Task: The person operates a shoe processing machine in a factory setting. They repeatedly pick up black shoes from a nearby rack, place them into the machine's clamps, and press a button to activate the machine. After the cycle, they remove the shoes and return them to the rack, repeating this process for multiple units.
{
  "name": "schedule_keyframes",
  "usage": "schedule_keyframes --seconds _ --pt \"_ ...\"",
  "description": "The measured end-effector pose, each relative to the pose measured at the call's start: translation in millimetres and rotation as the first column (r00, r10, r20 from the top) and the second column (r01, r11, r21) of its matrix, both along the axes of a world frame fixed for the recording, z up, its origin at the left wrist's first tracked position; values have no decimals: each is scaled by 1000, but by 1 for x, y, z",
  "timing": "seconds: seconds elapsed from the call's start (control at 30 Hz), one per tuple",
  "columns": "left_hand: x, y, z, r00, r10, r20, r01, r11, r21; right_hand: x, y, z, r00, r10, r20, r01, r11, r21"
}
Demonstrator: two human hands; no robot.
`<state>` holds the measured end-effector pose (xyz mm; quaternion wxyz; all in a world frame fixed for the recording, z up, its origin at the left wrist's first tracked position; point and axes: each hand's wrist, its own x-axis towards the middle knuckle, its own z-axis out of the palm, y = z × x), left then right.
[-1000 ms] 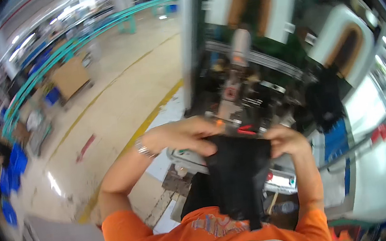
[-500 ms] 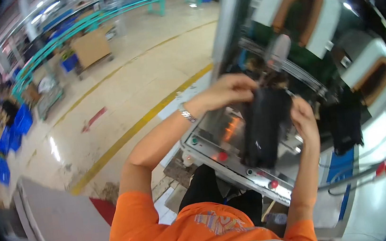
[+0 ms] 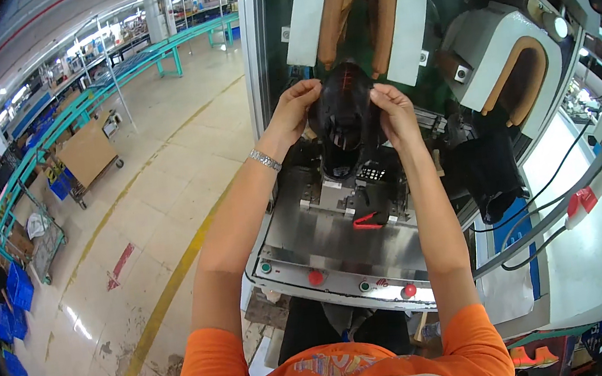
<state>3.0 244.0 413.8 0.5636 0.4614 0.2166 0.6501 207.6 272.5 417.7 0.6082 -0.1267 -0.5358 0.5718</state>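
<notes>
Black upper (image 3: 344, 112) farther forward, between fingers (image 3: 390, 99)

White lamps (image 3: 19, 95) are glowing far off at the upper left; a white streak is shining on the pale floor (image 3: 187, 164); the metal plate (image 3: 305, 221) is gleaming softly; the black shoe (image 3: 344, 97) is looking very dark; the teal rail (image 3: 77, 110) is bending toward the black, round rim; the silver watch (image 3: 266, 160) is showing clearly, while the far room is looking fuzzy.
</notes>
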Motion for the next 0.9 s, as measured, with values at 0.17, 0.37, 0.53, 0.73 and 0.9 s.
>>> schedule_keyframes --seconds 0.17,0.37,0.53,0.73,0.9 --pt "8 8 18 999 44 6 -43 992 -118 -3 22 11 995 -97 37 101 985 -139" --pt "15 52 18 992 111 58 -98 977 -188 -4 57 10 978 -210 9 208 957 -200" --pt "9 75 6 990 136 -41 -140 983 -121 0 61 2 976 -185 111 203 961 -185" --pt "-10 71 -18 670 691 -270 -640 722 261 -7 11 -46 917 -232 325 321 912 -256" --pt "44 -62 -6 143 988 63 -390 -2 921 18 -31 -153 984 89 -154 -170 719 -673"
